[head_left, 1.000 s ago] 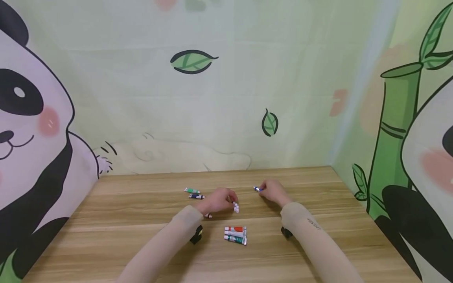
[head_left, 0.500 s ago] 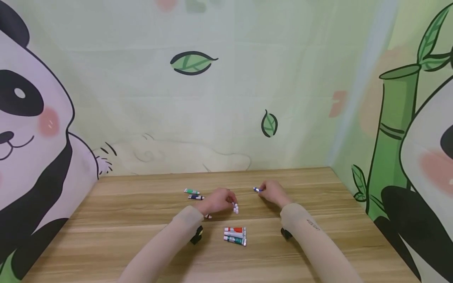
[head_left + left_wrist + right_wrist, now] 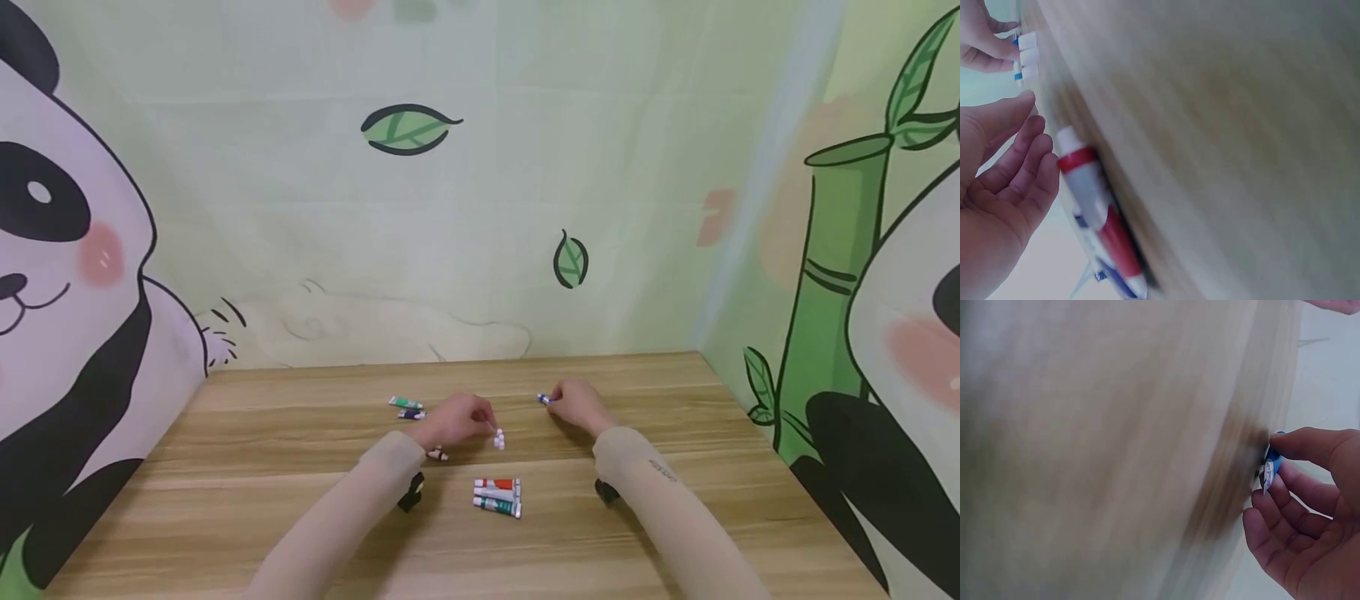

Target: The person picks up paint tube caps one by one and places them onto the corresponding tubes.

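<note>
My left hand (image 3: 456, 418) is beside a small group of white caps (image 3: 499, 439), its fingers loosely bent. In the left wrist view, these caps belong to tubes with blue bands, apart from my left fingertips; I see no tube in that hand. Further right, my right hand (image 3: 581, 406) pinches a small blue-and-white paint tube (image 3: 545, 399) between thumb and fingers, low over the table. Its flat silver end shows in the right wrist view. A red-banded paint tube (image 3: 1100, 206) lies near the left hand, partly hidden by the wrist in the head view.
On the wooden table (image 3: 637, 500), a red paint tube (image 3: 495, 483), a pale one and a green one (image 3: 497, 505) lie together in front. Behind the left wrist are a light green tube (image 3: 406, 402) and a dark blue tube (image 3: 412, 414). A printed cloth backdrop (image 3: 450, 225) stands behind.
My left hand has shifted slightly left, so its fingertips stand off from the white caps and more of the red-banded tube shows. The right hand stays in place with the blue-and-white tube.
</note>
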A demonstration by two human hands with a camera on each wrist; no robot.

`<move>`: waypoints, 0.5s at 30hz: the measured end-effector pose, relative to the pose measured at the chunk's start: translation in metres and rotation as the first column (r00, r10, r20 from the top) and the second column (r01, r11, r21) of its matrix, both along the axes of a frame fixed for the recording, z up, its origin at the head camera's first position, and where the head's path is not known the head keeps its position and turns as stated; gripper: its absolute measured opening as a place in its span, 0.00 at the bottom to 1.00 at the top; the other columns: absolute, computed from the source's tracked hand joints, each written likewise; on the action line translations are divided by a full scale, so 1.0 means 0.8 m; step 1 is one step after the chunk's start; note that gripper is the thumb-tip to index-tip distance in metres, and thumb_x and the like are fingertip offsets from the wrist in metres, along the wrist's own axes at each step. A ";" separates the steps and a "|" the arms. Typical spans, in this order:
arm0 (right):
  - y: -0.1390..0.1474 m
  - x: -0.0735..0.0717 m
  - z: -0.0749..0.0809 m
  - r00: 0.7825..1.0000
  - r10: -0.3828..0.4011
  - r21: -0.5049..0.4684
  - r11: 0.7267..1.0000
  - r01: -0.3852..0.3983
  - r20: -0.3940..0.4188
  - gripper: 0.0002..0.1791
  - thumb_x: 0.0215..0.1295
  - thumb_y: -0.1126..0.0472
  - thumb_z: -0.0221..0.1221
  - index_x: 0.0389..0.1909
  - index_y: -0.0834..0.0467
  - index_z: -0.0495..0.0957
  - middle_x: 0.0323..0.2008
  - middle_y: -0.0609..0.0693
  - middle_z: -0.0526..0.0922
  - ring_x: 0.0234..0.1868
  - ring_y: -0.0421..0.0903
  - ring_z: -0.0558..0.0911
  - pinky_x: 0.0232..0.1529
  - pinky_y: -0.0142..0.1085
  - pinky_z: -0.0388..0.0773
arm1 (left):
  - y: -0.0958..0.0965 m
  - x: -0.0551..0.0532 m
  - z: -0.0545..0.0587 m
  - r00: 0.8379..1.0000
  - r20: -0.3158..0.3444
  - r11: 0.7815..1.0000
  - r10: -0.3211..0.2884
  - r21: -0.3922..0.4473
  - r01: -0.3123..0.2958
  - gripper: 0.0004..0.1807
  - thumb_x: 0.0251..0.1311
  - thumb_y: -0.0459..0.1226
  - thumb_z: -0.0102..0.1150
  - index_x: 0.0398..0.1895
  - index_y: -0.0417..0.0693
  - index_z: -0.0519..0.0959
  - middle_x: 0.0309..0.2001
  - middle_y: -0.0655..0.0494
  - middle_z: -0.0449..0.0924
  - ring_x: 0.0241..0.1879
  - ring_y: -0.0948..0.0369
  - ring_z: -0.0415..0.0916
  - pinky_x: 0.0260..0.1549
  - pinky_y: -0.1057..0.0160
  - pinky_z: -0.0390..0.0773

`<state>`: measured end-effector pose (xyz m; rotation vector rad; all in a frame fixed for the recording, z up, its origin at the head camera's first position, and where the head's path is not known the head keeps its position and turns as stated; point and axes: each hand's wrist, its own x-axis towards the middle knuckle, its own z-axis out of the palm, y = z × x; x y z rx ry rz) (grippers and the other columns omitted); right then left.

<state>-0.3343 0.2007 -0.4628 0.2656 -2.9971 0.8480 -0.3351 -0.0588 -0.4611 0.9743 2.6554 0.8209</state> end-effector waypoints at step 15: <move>0.026 -0.018 0.075 0.996 -0.022 -0.025 0.999 0.020 -0.083 0.13 0.68 0.59 0.60 0.42 0.67 0.84 0.37 0.57 0.85 0.35 0.50 0.79 0.38 0.41 0.77 | -0.046 -0.022 0.073 0.984 -0.140 0.993 0.112 0.051 -0.106 0.03 0.67 0.32 0.62 0.40 0.40 0.82 0.36 0.51 0.84 0.38 0.56 0.80 0.40 0.57 0.80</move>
